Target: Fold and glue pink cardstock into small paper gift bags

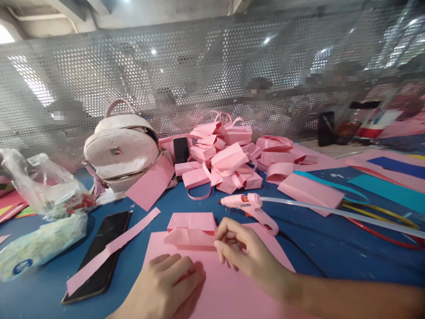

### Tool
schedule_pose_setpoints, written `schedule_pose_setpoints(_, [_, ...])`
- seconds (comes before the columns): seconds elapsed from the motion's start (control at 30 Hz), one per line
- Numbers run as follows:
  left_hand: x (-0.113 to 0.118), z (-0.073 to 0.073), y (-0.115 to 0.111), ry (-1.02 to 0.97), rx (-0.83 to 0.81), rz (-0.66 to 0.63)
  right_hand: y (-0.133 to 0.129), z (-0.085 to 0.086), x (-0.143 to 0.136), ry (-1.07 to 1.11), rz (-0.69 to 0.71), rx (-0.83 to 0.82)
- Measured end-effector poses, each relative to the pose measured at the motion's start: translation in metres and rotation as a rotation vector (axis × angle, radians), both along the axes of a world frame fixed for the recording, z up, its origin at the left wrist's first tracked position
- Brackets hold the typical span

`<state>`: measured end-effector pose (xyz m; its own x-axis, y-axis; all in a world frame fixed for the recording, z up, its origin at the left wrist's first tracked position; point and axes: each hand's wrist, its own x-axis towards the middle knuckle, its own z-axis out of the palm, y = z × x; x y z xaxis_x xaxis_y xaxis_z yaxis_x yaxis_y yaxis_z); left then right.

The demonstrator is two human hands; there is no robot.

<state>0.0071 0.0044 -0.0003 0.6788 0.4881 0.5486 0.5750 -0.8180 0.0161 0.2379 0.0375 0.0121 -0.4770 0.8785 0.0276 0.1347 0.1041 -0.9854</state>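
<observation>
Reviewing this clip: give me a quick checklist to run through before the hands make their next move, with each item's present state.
1. Folded piece within reach: ok, just beyond the hands.
2. Right hand gripping that piece: cannot tell; the fingers are at its right end, but contact is unclear.
3. Left hand well away from the glue gun: ok, it is low over the pink sheet.
4. Glue stick in the gun: ok, a long one sticks out of the back.
5. Gun hot: cannot tell.
6. Paper strip off the phone: not ok, it lies across it.
</observation>
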Motion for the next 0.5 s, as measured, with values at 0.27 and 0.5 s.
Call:
schedule_pose_setpoints(0.27, [0.0005, -0.0007, -0.0013, 0.052, 0.059, 0.024, 0.0003, -0.0013, -0.0003, 0.012, -0.008, 0.0])
schedule_pose_setpoints(0.5, [-0.0009, -0.0024, -0.0067, 0.181, 0.053, 0.033, 0.0001, -0.003, -0.0005, 0.002, -0.014, 0.005])
